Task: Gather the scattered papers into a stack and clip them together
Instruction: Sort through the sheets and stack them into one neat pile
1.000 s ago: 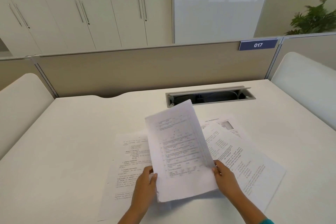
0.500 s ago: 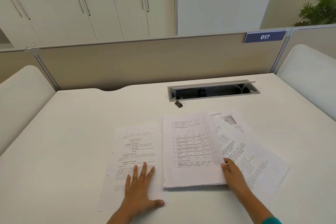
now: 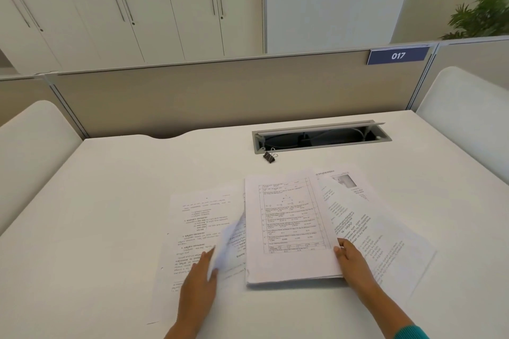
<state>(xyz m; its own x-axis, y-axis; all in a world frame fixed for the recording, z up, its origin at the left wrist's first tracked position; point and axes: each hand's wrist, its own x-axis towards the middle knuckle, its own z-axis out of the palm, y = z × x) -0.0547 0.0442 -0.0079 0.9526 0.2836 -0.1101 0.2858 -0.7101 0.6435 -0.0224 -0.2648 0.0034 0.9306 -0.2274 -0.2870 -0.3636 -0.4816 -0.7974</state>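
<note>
White paper fills the near half of a matte white desk (image 3: 110,201), seen from a head camera looking forward and down. At the centre lies a stack of papers (image 3: 289,231), thin printed sheets squared into one block, its top page ruled like a form.

The right hand (image 3: 351,259), at about 4 o'clock from the stack, rests against the stack's right edge with its fingertips on the top page, probably to keep the block from sliding. How tightly the fingers curl cannot be told.

The left hand (image 3: 199,281), at about 8 o'clock, has one loose sheet (image 3: 228,239) pinched by its near corner. The sheet has lifted off the desk and bends softly in a curl, blurred, likely on its way onto the stack. Beneath it another left-hand sheet (image 3: 192,228) lies flat, printed in short paragraphs.

At about 3 o'clock, more right-hand sheets (image 3: 385,234) fan out slantwise, partly tucked under the stack, so gathering looks roughly half done.

At 12 o'clock, well apart from the papers, a small black binder clip (image 3: 270,156) with wire handles sits untouched on the desk, just beside a grey metal cable hatch (image 3: 322,137). A beige fabric partition (image 3: 220,96) closes the far edge.
</note>
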